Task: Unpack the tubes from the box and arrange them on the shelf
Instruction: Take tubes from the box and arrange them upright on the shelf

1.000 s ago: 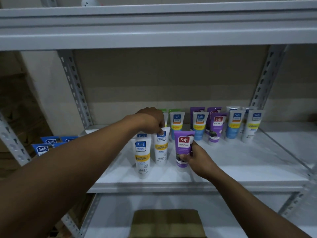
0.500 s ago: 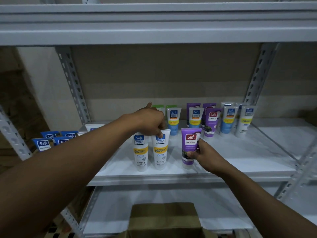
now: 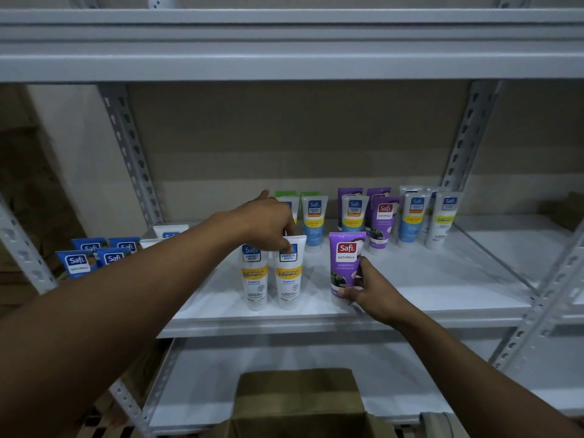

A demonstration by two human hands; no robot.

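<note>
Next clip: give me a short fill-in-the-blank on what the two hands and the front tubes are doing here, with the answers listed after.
1. The right hand grips a tube whose colour is ____.
2. The left hand pinches the top of a white tube whose yellow band reads Vitamin ____.
3. The number of white tubes standing in the front row is ____.
4. The cardboard box sits on the shelf ____ the one that holds the tubes.

Missing words: purple; C; two; below

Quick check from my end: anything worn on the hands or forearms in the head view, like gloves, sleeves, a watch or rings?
Nothing worn that I can see. The left hand and right hand are bare, without gloves, and both forearms are uncovered to the frame edge. No watch, band or ring is visible, though the light is dim.
</note>
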